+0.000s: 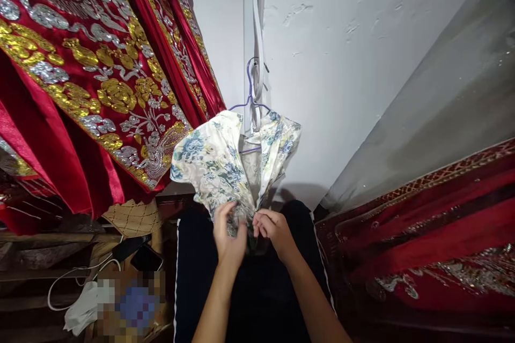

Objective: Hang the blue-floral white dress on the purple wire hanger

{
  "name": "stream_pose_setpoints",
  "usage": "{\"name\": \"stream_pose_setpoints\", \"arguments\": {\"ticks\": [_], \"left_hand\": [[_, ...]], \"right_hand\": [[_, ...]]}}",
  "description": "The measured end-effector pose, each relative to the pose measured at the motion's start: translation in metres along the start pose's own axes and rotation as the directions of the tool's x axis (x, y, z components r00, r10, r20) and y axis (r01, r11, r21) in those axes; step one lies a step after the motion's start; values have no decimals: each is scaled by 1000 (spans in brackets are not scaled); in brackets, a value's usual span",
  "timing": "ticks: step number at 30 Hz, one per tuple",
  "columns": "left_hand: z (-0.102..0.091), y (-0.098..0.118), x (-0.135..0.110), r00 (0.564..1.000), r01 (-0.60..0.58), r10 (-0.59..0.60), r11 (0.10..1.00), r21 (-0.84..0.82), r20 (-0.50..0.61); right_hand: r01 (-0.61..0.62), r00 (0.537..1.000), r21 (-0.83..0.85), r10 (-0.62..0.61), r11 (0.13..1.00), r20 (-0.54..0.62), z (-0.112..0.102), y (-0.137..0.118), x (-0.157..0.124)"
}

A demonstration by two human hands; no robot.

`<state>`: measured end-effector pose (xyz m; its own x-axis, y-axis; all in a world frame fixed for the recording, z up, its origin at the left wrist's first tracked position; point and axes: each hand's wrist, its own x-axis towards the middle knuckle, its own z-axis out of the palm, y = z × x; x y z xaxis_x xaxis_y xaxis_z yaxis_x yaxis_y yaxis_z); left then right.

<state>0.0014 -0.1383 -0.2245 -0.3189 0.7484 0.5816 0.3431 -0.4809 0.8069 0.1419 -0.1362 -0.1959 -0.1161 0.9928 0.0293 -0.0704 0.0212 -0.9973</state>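
A cream floral garment (217,163) with blue flowers hangs on a purple hanger (251,97) against a white wall. Both hands meet at its front opening, just below the collar. My left hand (228,236) pinches the left edge of the cloth with curled fingers. My right hand (273,229) pinches the right edge, fingers closed and touching the left hand. What sits between the fingertips is too small to see. A dark garment (245,289) with white side stripes hangs or lies beneath my forearms.
Red velvet cloth with gold and silver embroidery (92,75) hangs at the left. More red embroidered fabric under clear plastic (434,225) lies at the right. A phone (131,246), white cable (76,273) and wooden shelf (40,236) sit lower left.
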Motion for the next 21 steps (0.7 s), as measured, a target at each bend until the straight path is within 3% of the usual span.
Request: {"name": "stream_pose_setpoints", "arguments": {"ticks": [2, 3, 8, 10, 12, 14, 17, 21], "left_hand": [[9, 3, -5, 968, 57, -45, 998, -40, 247], [12, 4, -6, 960, 84, -64, 995, -61, 273], [14, 5, -8, 989, 55, -41, 994, -98, 143], [12, 1, -8, 986, 34, -18, 995, -98, 165], [12, -4, -9, 977, 35, -15, 995, -93, 214], [13, -11, -11, 966, 35, -12, 996, -83, 258], [17, -21, -8, 942, 18, 2, 998, -58, 334], [20, -19, 22, 884, -11, 7, 1000, 5, 467]], "right_hand": [[-11, 998, -37, 13, 999, 63, 3, -8, -2], [-17, 995, -67, 23, 998, 97, 4, -13, -2], [-21, 967, -228, 77, 973, 243, 1, -44, 6], [-2, 981, -169, 35, 986, 190, -4, -61, 18], [36, 998, -34, -33, 999, 62, -9, -85, 37], [90, 995, 113, -85, 990, -47, -12, -115, 61], [171, 983, 269, -144, 948, -117, -11, -160, 89], [306, 949, 200, -280, 931, -146, -4, -186, 98]]}}
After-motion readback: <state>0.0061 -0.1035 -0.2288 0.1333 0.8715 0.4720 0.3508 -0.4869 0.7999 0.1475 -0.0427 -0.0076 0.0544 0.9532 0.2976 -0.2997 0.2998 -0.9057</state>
